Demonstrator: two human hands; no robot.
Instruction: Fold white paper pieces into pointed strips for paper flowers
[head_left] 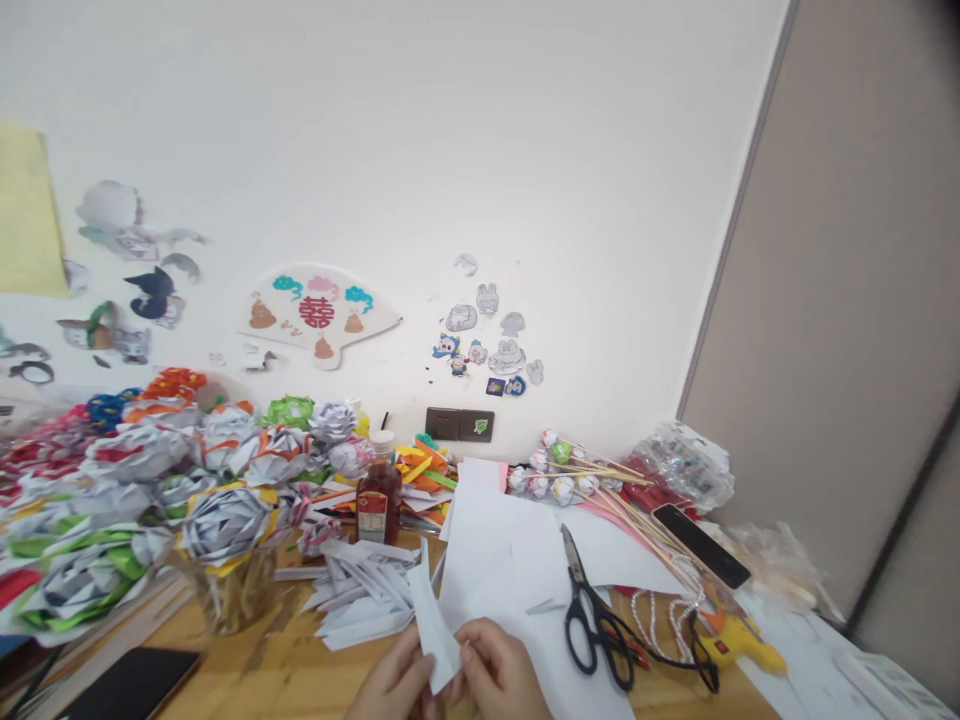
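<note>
Low in the middle of the view, my left hand and my right hand pinch a folded strip of white paper between them. The strip stands up at a slant, its far end narrow. Just behind and left of it lies a pile of folded white paper strips. Sheets of white paper spread out behind my right hand. Open-bladed or closed I cannot tell, black-handled scissors rest on the sheets to the right.
Many folded paper flowers crowd the left side. A bottle of reddish-brown liquid stands behind the strips. On the right are wrapped lollipop-like balls on sticks, a phone and a yellow glue gun. A dark flat device lies front left.
</note>
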